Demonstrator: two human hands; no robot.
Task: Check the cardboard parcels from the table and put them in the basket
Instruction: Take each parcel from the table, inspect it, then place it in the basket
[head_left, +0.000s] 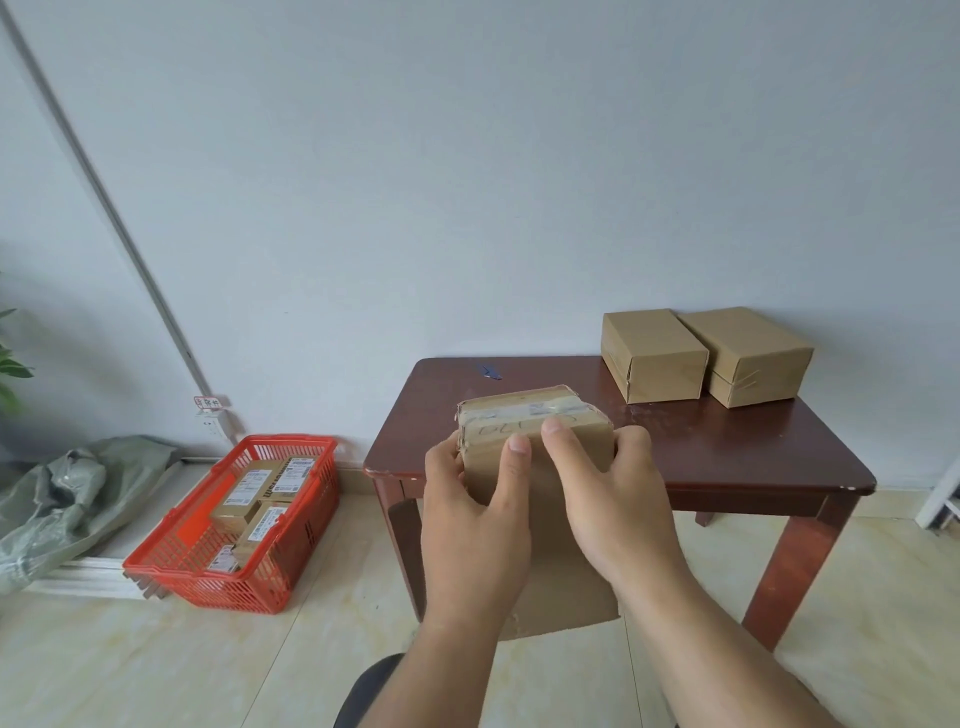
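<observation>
I hold a brown cardboard parcel (535, 415) up in front of me, above the near edge of the dark red wooden table (727, 457). Clear tape and handwriting mark its top face. My left hand (472, 514) grips its left side, thumb on the near face. My right hand (608, 493) grips its right side, thumb lying over the top edge. Two more plain parcels (652, 356) (748, 353) stand side by side at the table's far right corner. The red plastic basket (228, 587) sits on the floor to the left with several labelled parcels (254, 493) inside.
A small blue object (488, 372) lies near the table's far left edge. A grey-green sack (67, 488) slumps on the floor beside the basket, by the wall. A white frame (940, 499) shows at the far right. Pale tiled floor (156, 670) spreads between me and the basket.
</observation>
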